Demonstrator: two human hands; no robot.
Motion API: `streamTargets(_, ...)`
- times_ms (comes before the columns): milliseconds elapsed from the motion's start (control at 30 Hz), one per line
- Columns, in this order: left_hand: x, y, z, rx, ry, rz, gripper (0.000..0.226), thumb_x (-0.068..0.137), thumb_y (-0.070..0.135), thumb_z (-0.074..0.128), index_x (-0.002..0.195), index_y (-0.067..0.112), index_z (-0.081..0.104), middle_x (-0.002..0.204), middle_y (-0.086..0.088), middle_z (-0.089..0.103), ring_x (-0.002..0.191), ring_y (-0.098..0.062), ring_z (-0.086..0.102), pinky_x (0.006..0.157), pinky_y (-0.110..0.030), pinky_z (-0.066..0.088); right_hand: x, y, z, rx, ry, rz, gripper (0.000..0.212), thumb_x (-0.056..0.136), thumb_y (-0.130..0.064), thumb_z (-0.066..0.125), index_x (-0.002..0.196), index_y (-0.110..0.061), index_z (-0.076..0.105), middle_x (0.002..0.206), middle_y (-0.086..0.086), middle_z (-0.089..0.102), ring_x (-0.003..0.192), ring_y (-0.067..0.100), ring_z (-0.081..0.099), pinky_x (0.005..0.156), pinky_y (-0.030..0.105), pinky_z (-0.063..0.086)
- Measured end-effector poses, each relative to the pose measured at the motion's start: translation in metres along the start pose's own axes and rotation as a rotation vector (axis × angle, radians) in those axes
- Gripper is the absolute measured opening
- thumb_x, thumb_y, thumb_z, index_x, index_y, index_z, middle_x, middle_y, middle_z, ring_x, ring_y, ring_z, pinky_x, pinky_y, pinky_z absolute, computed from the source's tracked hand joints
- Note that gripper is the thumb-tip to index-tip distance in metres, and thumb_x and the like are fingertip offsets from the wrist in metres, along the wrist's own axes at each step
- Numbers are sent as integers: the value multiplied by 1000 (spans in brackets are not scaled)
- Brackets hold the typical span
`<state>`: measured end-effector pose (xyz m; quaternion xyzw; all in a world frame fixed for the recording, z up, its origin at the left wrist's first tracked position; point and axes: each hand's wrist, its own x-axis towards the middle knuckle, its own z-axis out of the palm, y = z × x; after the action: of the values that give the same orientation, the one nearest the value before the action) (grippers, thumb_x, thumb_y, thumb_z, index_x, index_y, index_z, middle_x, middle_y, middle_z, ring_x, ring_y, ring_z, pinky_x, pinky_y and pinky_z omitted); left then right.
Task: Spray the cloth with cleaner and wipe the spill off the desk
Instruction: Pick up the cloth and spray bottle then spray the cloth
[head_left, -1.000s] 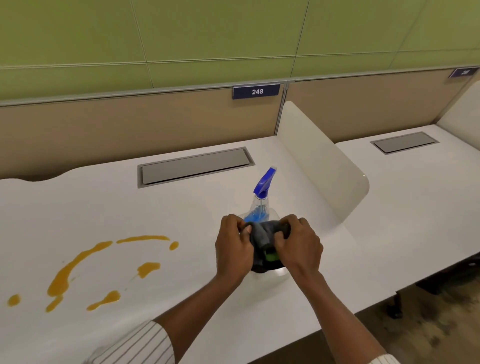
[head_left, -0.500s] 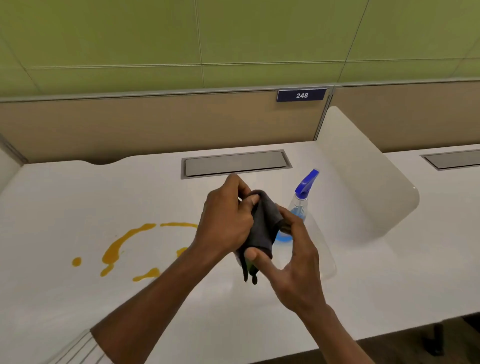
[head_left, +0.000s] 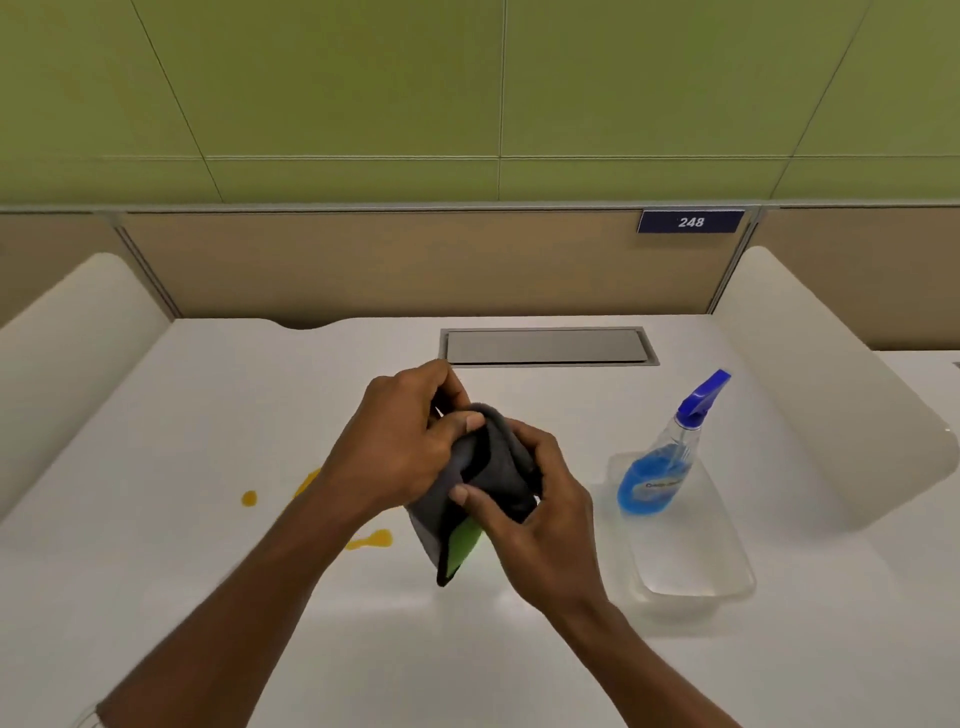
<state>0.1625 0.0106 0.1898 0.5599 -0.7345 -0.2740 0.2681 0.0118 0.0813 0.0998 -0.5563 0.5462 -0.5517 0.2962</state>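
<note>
At the centre of the white desk (head_left: 208, 415), we hold a folded grey microfibre cloth with a green underside (head_left: 493, 478) bunched between both hands, lifted off the surface. Our left hand (head_left: 400, 447) curls around its upper fold with thumb pressed on top; our right hand (head_left: 540, 499) pinches the lower part, fingers closed on the fabric. A clear spray bottle with blue liquid and a blue trigger head (head_left: 670, 457) stands at three o'clock inside a clear plastic tray (head_left: 691, 571), untouched. Orange spill (head_left: 371, 540) lies at nine o'clock, partly hidden under our left forearm.

We judge the sleeve or forearm could drag through the liquid if it drops. Reaching right, we could tip the bottle against the tray rim. Open desk lies toward six o'clock and twelve o'clock; curved white dividers (head_left: 831, 395) close both sides.
</note>
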Motion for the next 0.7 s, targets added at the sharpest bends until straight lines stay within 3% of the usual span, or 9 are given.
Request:
streamTargets(100,-5,-14,-17,-33,-54,-32,9,98,28,78,93,27,71,92,7,75,89,-15,71,81,-35,62,4,4,5,8,15,-2,61,85,2,72,122,-45,58,109,-33,69,107,2,70,83,19,62)
streamTargets(200,-10,-22,-31,-74,-106,-66,9,97,28,80,92,25,73,90,4,77,87,-18,75,80,-35,64,7,1,14,8,25,-22,53,86,2,69,115,-42,62,107,-31,70,106,3,70,82,12,57)
streamTargets(333,-13,-37,-62,-261,-291,-66,12,95,23,81,94,12,77,89,-7,81,81,-20,78,75,-30,62,22,-9,9,129,-45,-33,44,81,-4,71,119,-26,68,111,-17,75,109,12,72,89,23,60)
streamTargets(467,-14,-56,-88,-527,-444,2,28,93,28,83,102,2,75,94,-11,79,82,-15,75,71,-23,59,39,-34,3,152,-146,-137,32,84,-7,75,110,-24,74,106,-11,78,106,16,74,89,22,59)
streamTargets(567,-17,-75,-79,-773,-578,14,61,87,35,89,133,3,65,127,-29,72,111,-32,74,93,-42,61,49,-47,10,214,-161,-108,23,86,-4,76,105,-18,77,100,-6,80,98,17,76,87,22,59)
streamTargets(633,-23,-88,-57,-893,-601,12,82,83,40,91,144,-2,56,143,-40,57,126,-43,64,109,-55,50,55,-50,14,227,-187,-69,20,87,2,75,102,-11,77,97,1,80,94,16,76,85,25,59)
streamTargets(700,-30,-96,-32,-1069,-566,42,85,90,46,83,150,-5,53,153,-37,52,140,-45,56,119,-54,42,58,-50,16,251,-215,-10,17,87,7,73,99,-5,78,94,9,80,89,16,76,82,25,60)
